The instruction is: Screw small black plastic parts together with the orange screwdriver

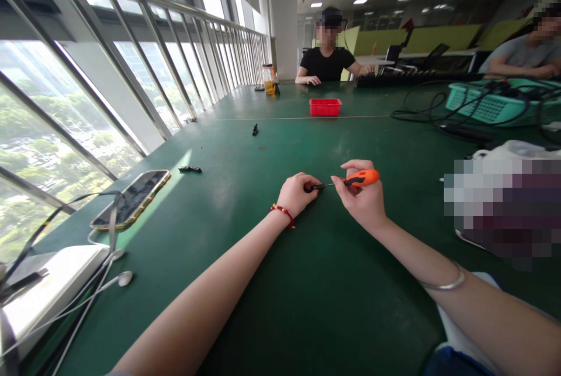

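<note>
My left hand (298,193) is closed on a small black part (314,188) at the middle of the green table; the fingers hide much of it, so its kind is unclear. In my right hand (364,200) is a screwdriver (366,178) with an orange and black handle, gripped between thumb and fingers. Its thin metal shaft points left and its tip meets the black part, or comes very close to it. Two other small black pieces lie apart on the table, one black piece (190,169) to the left and another black piece (255,129) farther back.
A phone (131,199) and white earphones (124,278) lie on the left by the railing. Farther back stand a red tray (325,107) and a jar (269,79). On the right are a teal basket (477,108) with black cables and a white bag (512,151). Two people sit beyond.
</note>
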`<state>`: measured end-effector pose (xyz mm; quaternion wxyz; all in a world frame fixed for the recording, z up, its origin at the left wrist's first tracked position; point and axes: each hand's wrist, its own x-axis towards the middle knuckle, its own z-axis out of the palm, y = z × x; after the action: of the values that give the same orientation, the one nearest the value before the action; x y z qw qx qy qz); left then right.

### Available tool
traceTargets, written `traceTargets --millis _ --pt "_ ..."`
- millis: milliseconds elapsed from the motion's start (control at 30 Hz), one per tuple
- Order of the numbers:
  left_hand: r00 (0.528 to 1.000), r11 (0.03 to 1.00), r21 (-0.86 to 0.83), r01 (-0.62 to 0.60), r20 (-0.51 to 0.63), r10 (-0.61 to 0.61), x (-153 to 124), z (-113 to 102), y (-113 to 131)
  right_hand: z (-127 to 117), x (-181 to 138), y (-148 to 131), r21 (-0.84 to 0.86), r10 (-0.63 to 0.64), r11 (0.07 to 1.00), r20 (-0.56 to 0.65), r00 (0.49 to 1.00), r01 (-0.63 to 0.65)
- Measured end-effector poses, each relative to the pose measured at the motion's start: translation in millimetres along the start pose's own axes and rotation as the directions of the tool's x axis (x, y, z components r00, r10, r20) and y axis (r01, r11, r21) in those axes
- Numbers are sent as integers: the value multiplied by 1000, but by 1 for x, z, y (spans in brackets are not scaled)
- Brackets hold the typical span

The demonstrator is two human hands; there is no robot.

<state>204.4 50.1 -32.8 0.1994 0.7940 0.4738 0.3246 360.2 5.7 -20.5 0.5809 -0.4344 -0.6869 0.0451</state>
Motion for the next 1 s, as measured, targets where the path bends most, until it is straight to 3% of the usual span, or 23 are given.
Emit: traceTargets --millis 233,667,1000 --pt "1000 1000 -5 -1 -2 1 0 0 0 0 -1 1 -25 17 1000 36 999 -16" --pt "1000 1000 -2 -11 -1 11 0 0 0 0 1 2 -21 -30 999 -35 999 29" --pt "1000 1000 -2 -9 2 9 0 0 0 1 -1 4 -27 -9 1000 -13 1000 8"
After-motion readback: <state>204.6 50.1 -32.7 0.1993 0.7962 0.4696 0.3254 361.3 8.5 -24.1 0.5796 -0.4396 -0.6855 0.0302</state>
